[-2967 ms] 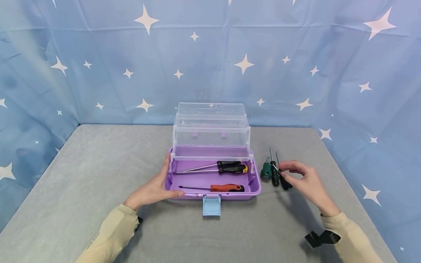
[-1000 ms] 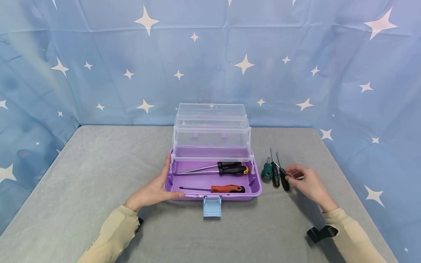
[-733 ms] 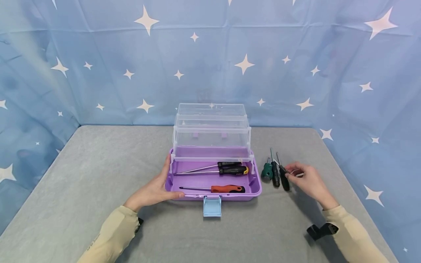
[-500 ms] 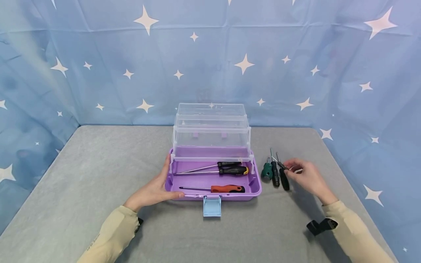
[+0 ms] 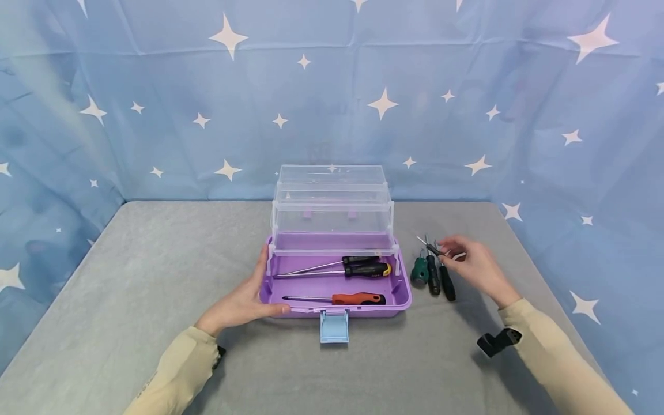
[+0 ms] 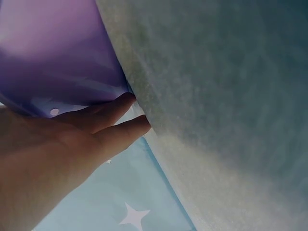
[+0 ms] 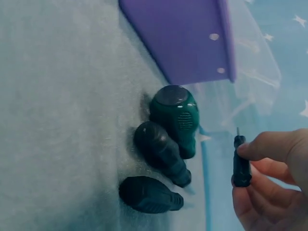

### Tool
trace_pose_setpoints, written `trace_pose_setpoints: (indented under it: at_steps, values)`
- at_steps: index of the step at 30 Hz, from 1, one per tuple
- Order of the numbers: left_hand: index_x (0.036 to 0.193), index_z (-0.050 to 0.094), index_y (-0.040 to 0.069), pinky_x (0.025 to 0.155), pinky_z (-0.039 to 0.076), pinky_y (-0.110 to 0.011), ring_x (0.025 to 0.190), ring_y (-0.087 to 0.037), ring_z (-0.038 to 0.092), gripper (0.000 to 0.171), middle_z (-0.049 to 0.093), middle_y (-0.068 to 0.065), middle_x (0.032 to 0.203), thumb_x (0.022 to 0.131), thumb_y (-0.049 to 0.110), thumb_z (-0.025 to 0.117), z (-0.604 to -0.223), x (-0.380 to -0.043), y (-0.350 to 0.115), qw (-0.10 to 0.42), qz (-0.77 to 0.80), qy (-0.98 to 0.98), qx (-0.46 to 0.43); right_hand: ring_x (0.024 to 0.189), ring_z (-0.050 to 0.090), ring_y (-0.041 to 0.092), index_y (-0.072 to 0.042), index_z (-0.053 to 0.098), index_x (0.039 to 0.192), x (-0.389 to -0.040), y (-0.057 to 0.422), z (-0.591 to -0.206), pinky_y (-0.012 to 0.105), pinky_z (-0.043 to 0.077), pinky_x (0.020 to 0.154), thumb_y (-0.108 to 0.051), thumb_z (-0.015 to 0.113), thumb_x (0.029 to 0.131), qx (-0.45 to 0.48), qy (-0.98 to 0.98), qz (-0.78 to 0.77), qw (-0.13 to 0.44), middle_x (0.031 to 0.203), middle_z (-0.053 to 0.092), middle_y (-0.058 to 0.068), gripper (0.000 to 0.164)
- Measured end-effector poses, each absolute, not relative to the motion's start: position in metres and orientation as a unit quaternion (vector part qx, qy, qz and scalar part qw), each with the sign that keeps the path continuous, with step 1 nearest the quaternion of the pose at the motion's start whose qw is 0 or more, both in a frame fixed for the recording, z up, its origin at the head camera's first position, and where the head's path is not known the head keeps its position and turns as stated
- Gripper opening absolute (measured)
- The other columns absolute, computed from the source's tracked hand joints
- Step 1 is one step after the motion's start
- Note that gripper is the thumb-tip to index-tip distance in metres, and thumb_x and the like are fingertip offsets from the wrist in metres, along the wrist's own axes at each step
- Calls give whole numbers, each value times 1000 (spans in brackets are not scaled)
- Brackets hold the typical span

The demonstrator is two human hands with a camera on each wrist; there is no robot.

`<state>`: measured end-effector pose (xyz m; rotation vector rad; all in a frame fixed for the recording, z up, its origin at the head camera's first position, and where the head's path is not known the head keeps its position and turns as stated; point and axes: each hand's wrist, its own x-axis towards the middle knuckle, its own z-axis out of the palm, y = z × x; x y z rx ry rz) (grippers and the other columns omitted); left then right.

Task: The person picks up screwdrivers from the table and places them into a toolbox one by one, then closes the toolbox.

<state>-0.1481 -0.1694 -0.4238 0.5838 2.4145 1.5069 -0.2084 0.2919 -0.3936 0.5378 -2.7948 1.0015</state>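
My left hand rests on the left front corner of a purple toolbox, with the thumb along the front rim. In the left wrist view the fingers stretch straight along its side wall. My right hand pinches a small black screwdriver, raised over the tools on the table. Below it lie a stubby green screwdriver and two dark-handled screwdrivers, one in the middle and one at the right.
Inside the box are an orange-handled screwdriver, a black-and-yellow one and another black one. Clear trays stand raised at its back. A blue latch hangs at the front. Starry cloth backs the grey table.
My right hand has lifted the small screwdriver off the group and moved up and left, its tip now pointing toward the box. My left hand has stayed at the corner.
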Motion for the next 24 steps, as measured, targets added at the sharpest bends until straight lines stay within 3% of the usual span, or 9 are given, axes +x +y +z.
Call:
trace_pose_setpoints:
  at_steps: [8,24]
  values:
    - [151,-21,12,110,13,-58,143,-38,6,129,-9,-16,159,76,31,83,-423,-148,-169,116,503,833,201,78,63,26,7,63,111,-224,282,-391,29,53,69,5,68,84,186,-925,329,50,90,69,14,27]
    - [151,-21,13,110,15,-59,142,-39,9,130,-6,-18,159,76,31,83,-422,-149,-170,123,503,833,197,79,63,29,8,66,103,-242,288,-386,22,51,68,5,67,84,194,-925,320,63,90,69,18,19]
